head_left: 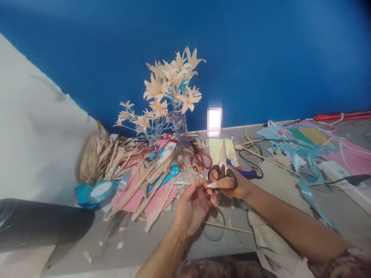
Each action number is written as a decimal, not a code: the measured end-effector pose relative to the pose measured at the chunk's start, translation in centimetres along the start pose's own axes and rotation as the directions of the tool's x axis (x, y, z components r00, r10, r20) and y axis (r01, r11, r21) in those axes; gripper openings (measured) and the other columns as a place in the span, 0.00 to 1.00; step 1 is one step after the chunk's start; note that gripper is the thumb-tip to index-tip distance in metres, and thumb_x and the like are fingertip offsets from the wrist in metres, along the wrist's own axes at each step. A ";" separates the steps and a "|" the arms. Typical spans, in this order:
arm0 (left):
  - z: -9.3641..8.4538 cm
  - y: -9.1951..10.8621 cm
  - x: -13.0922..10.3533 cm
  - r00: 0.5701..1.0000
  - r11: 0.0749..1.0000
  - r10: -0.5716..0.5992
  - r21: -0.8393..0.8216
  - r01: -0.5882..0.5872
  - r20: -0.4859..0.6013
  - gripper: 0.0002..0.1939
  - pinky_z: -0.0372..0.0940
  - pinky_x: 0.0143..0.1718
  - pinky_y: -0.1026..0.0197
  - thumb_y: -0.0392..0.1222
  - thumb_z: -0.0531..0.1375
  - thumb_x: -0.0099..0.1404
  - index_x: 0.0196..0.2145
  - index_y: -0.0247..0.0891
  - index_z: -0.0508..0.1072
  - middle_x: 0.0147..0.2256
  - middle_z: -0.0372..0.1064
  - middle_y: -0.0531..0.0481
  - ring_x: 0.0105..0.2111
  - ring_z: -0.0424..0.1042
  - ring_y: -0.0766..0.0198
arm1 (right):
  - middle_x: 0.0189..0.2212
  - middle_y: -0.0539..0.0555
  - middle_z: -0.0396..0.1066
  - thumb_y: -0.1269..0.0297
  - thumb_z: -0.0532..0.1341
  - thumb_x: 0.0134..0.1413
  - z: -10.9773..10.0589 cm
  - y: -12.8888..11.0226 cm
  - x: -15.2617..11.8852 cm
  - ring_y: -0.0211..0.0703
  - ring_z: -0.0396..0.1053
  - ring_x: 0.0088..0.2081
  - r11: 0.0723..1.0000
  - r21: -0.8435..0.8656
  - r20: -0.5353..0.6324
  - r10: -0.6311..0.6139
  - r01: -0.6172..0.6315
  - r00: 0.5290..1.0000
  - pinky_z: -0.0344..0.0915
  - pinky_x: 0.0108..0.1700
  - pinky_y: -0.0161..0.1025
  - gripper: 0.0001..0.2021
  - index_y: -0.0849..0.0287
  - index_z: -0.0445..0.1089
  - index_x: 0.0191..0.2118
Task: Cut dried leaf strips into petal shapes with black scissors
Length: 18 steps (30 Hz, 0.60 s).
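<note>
My left hand (193, 206) pinches a small pale pointed petal-like piece (212, 185) near the middle of the table. My right hand (228, 185) touches it from the other side, its fingers through the black handles of a pair of scissors (223, 156) whose blades point up and away. Just below both hands a dark ring (219, 231) lies on the table beside a thin stick (232, 228). Behind them sits a yellow paper sheet (217, 150), with red-handled scissors (201, 160) to its left.
A glass vase (180, 127) holds cream flowers (156, 88) against the blue wall. Dried husks (95, 158), pink paper (158, 200) and a blue ribbon roll (101, 192) lie left. Ribbons (310, 193), coloured sheets (315, 137) and a white power strip (348, 185) lie right.
</note>
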<state>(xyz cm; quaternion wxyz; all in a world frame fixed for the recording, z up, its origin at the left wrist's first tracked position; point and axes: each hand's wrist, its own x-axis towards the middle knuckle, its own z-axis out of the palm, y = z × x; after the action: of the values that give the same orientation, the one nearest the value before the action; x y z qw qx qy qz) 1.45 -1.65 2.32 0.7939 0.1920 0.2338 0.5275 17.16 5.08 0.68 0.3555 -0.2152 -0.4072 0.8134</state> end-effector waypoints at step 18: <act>1.2 5.9 4.9 0.931 0.856 0.233 0.514 -0.060 -0.280 0.13 0.58 0.26 0.68 0.42 0.69 0.50 0.27 0.35 0.70 0.21 0.66 0.56 0.21 0.63 0.72 | 0.22 0.49 0.71 0.69 0.63 0.40 -0.5 -1.3 0.8 0.31 0.56 0.20 0.956 -0.283 -0.170 -0.135 0.083 0.976 0.50 0.22 0.30 0.07 0.62 0.70 0.31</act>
<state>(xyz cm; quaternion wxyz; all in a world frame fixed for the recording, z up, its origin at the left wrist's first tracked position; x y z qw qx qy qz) -0.63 5.04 5.75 0.6233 0.3154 0.4763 0.5340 17.46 6.47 1.43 0.4033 -0.3149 -0.4918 0.7045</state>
